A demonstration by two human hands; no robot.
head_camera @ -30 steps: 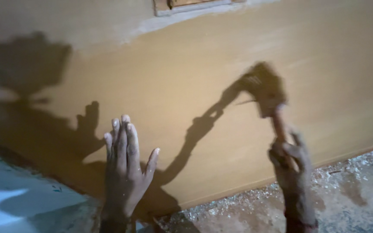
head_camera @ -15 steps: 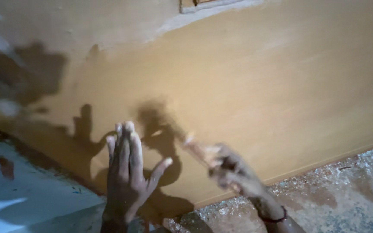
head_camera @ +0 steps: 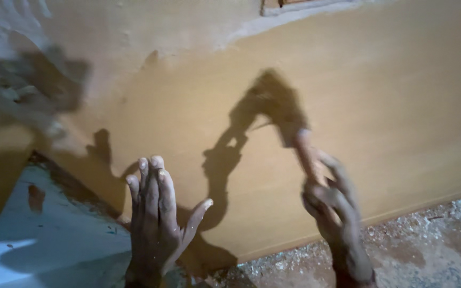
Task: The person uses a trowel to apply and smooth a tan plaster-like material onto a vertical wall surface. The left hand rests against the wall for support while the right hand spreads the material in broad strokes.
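- Here, the left hand (head_camera: 153,213) lies flat, fingers spread, on the tan board (head_camera: 390,106).
- The right hand (head_camera: 332,205) is clenched round a blurred brush (head_camera: 294,130).
- Rubble-strewn floor (head_camera: 428,250) lies on the near right.

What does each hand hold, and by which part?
The right hand grips a brush by its handle, blurred. The left hand holds nothing; it lies flat on the wall.

Tan-orange board (head_camera: 380,106), pale plaster wall (head_camera: 108,32) above, grey speckled floor (head_camera: 428,250), light blue surface (head_camera: 54,234) with brown stain.
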